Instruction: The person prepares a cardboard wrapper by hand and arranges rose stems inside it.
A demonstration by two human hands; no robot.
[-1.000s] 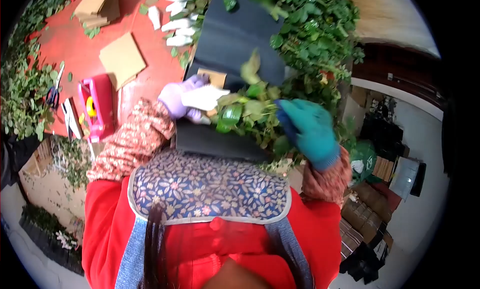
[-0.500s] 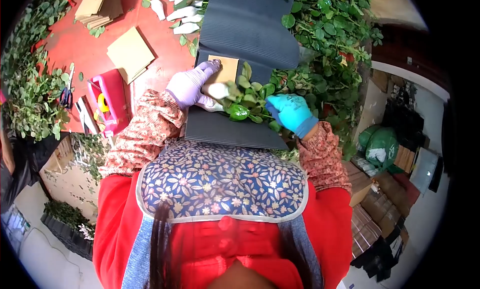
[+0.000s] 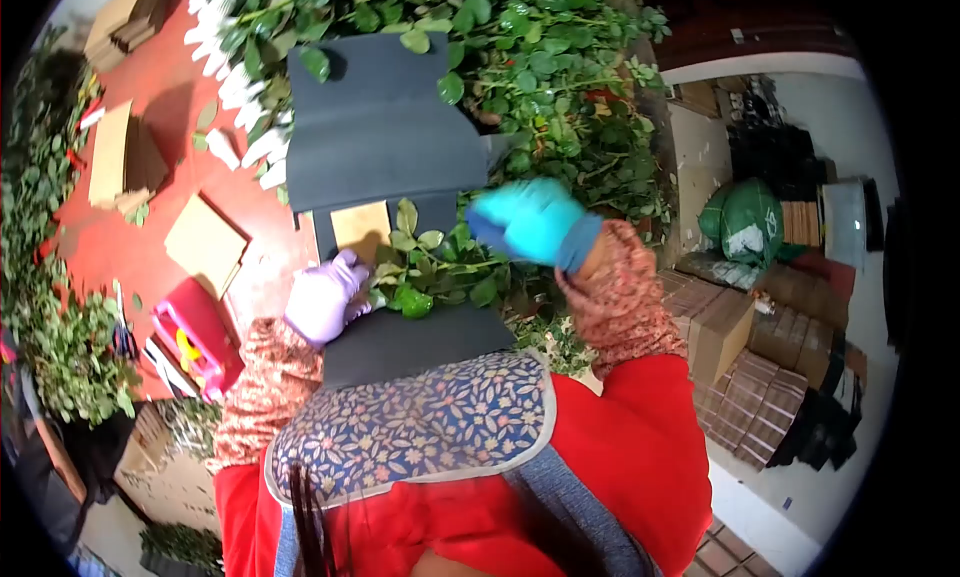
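My left hand point(image 3: 325, 299), in a lavender glove, is closed around the white-wrapped end of a leafy green stem bunch point(image 3: 430, 267), mostly hidden by the fingers. Beside its fingertips a small tan cardboard piece point(image 3: 361, 227) lies on the black ribbed sheet point(image 3: 380, 127). The leaves spread to the right over the sheet's lower part. My right hand point(image 3: 530, 220), in a blue-green glove, is raised above the right end of the bunch; motion smears its fingers, and I cannot make out anything in them.
On the red table point(image 3: 265, 267) are tan cardboard squares point(image 3: 205, 242), a pink tape dispenser point(image 3: 195, 337) and scissors point(image 3: 123, 327). White-wrapped buds point(image 3: 240, 87) line the sheet's left edge. Heaped leafy stems point(image 3: 560, 87) lie behind and right.
The view has shifted, showing more of the right side. My right hand has risen from the stems. My left hand stays by the bunch, its white end now mostly covered.
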